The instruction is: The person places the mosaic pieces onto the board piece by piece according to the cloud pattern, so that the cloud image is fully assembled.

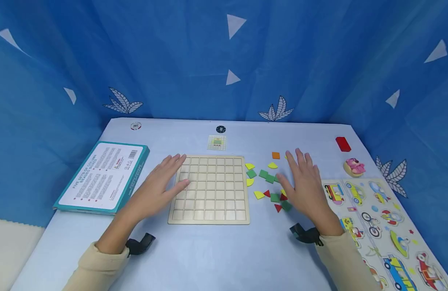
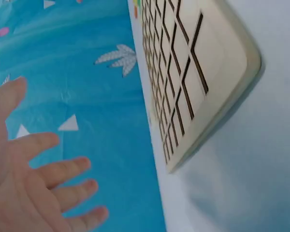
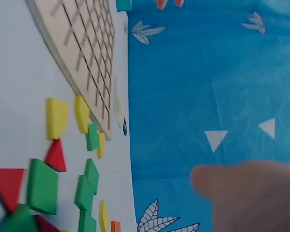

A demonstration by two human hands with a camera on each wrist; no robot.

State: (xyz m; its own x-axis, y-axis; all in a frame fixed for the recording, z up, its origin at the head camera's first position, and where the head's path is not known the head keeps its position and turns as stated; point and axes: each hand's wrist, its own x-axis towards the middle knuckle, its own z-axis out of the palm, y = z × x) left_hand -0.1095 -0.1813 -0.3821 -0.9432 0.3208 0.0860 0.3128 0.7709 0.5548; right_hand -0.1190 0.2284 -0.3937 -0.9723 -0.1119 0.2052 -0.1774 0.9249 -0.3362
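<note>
Our left hand (image 1: 156,191) and right hand (image 1: 306,189): spread, empty. Pale wooden grid board (image 1: 210,190): twelve o'clock. Flat green squares (image 1: 270,178), yellow quarter-rounds (image 1: 258,195), red triangles (image 1: 278,208): board's three o'clock; low sweep could scatter them.

The white bench (image 1: 209,258) holds a wood board (image 1: 208,190), with little blocks (image 1: 269,178) at its three o'clock, a box (image 1: 104,176) at nine, a card (image 1: 217,142) at twelve.
</note>
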